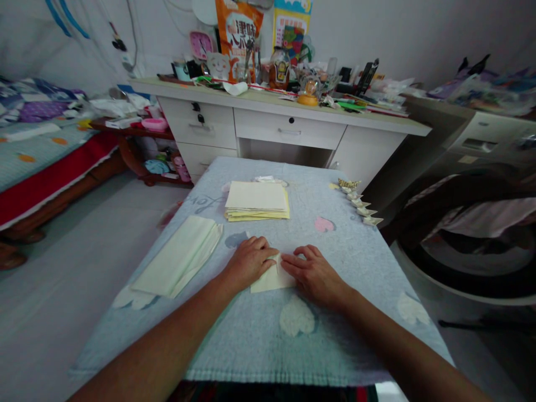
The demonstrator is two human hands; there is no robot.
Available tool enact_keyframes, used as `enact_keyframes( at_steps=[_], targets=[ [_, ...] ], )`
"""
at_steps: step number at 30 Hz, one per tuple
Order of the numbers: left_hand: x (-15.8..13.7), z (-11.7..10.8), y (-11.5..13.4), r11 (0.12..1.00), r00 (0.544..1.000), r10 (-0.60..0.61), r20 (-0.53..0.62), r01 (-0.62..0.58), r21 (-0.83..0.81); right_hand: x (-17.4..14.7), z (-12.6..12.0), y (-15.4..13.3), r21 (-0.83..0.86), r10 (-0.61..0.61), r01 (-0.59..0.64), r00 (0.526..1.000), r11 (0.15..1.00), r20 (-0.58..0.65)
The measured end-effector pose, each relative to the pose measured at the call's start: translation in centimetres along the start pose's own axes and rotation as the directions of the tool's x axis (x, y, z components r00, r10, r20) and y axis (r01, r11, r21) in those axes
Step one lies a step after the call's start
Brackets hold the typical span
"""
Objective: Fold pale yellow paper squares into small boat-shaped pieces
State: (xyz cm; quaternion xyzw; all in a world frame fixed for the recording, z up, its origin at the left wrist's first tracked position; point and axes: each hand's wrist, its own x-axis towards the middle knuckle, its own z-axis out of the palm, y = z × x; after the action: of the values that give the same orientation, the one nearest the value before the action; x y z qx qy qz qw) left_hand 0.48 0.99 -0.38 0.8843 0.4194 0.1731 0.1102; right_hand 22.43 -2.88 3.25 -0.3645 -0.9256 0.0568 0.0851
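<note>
A small piece of cream paper, partly folded, lies on the cloth-covered table in front of me. Its top corner is pinched by my left hand, with thumb and curled fingers on the paper's left side. From the right, my right hand presses its fingertips onto the same paper near a raised crease, covering the right part of the sheet. Beyond the hands sits a stack of cream and yellow paper sheets. To the left lies a pile of longer pale sheets. Several small folded paper pieces stand in a row at the right edge.
A pale blue tablecloth with heart prints covers the table. Behind it stands a white desk crowded with jars, bags and small items. A front-loading washing machine is at the right, and a bed at the left.
</note>
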Motion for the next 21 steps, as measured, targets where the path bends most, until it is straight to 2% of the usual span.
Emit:
enact_keyframes(
  at_steps=[4, 14, 17, 21],
  targets=[
    [0.0, -0.1, -0.1, 1.0, 1.0, 0.011, 0.001, -0.011, 0.019, -1.2, -0.7, 0.4, 0.004, -0.008, 0.008, 1.0, 1.0, 0.023],
    [0.1, -0.5, 0.1, 1.0, 1.0, -0.001, 0.022, 0.001, -0.017, -5.1, -1.5, 1.8, 0.011, 0.064, -0.064, 0.997, 0.998, 0.037],
    [0.1, -0.6, 0.2, 0.999, 1.0, -0.008, 0.024, 0.009, -0.037, -5.0, -2.0, 1.7, 0.045, 0.097, -0.098, 0.995, 0.994, 0.01],
    [0.1, -0.5, 0.1, 0.999, 1.0, -0.001, 0.014, 0.002, -0.053, -3.1, -1.5, 0.4, 0.092, 0.159, -0.153, 0.985, 0.984, -0.062]
  ],
)
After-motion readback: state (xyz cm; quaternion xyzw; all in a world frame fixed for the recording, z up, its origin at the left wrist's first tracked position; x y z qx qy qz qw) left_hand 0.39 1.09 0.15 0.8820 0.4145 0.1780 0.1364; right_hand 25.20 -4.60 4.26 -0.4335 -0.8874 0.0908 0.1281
